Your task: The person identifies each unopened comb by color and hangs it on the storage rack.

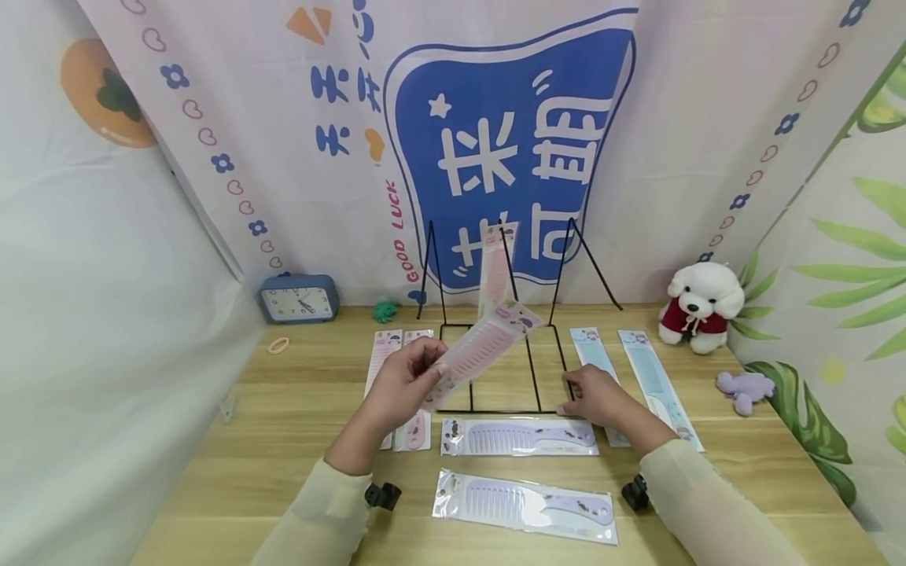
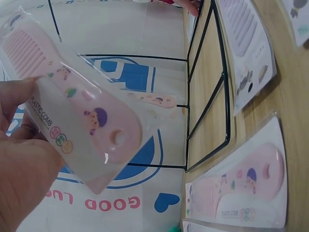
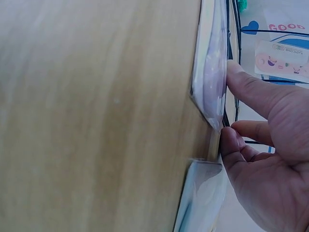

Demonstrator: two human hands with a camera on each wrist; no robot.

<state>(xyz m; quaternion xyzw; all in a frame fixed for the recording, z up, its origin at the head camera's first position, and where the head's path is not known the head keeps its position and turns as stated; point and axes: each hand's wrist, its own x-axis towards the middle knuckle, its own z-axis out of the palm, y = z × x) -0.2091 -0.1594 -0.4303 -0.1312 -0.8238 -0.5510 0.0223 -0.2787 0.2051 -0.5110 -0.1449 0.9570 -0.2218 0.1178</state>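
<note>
Within the left hand (image 1: 405, 383), a comb packet (image 1: 481, 350) is partly covered.

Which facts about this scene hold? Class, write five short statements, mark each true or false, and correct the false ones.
1. The left hand holds a pink plastic comb in a clear packet. True.
2. The right hand holds a comb. False: it grips the black wire rack.
3. Two packaged purple plastic combs lie on the wooden table. True.
4. The white plush dog in red clothing sits left of the blue-cased rectangular clock. False: the dog is right of the clock.
5. Two packaged light-blue plastic combs lie right of the rack. True.
</note>
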